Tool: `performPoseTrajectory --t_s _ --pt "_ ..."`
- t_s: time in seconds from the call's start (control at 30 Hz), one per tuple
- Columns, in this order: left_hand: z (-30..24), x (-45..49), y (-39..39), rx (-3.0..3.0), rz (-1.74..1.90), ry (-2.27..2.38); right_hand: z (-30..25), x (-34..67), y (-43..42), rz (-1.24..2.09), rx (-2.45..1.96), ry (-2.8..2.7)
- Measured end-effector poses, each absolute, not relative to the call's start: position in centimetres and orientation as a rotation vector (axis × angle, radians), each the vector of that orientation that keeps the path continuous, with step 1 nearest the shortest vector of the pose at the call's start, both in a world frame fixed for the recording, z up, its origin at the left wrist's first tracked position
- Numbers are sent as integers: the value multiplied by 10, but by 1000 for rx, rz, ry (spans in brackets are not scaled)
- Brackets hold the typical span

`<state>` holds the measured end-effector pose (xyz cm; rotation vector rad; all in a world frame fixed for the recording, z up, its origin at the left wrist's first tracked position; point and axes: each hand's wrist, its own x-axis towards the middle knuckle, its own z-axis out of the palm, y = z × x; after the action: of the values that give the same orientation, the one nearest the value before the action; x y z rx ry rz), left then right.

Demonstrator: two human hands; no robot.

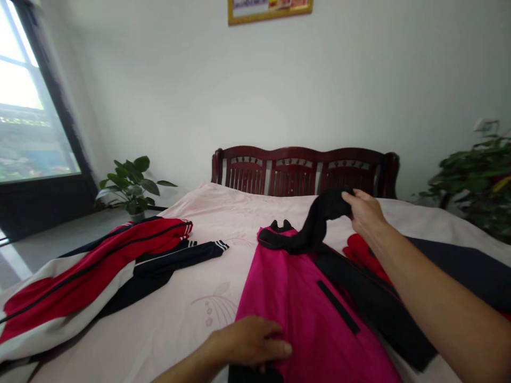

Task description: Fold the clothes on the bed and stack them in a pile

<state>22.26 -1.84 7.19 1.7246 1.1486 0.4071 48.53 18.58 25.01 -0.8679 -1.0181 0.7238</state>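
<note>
A magenta and black jacket [303, 303] lies spread on the bed in front of me. My right hand [365, 213] is closed on the jacket's black sleeve [319, 221] and holds it lifted above the jacket's collar end. My left hand [249, 340] lies flat with fingers stretched out on the jacket's near hem, pressing it to the bed.
The bed has a pale pink sheet [207, 223] and a dark wooden headboard [303, 170]. A red, white and black jacket [99, 266] lies at the left. More red and dark clothing [459, 266] lies at the right. Potted plants stand at left [130, 183] and right [479, 175].
</note>
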Motion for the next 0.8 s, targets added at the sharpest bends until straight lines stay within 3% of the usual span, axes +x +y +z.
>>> performPoseTrajectory --t_s 0.2,0.33,0.63,0.8 --pt "83 190 54 820 873 1092 217 452 61 1197 -907 -1836" --pt "81 184 121 539 902 1119 173 448 -3 1320 -985 -2092" --pt "71 231 208 256 1051 1043 150 501 2 1047 -1048 -1304" --pt "66 236 238 188 1185 1012 130 510 -13 1080 -1048 -1266"
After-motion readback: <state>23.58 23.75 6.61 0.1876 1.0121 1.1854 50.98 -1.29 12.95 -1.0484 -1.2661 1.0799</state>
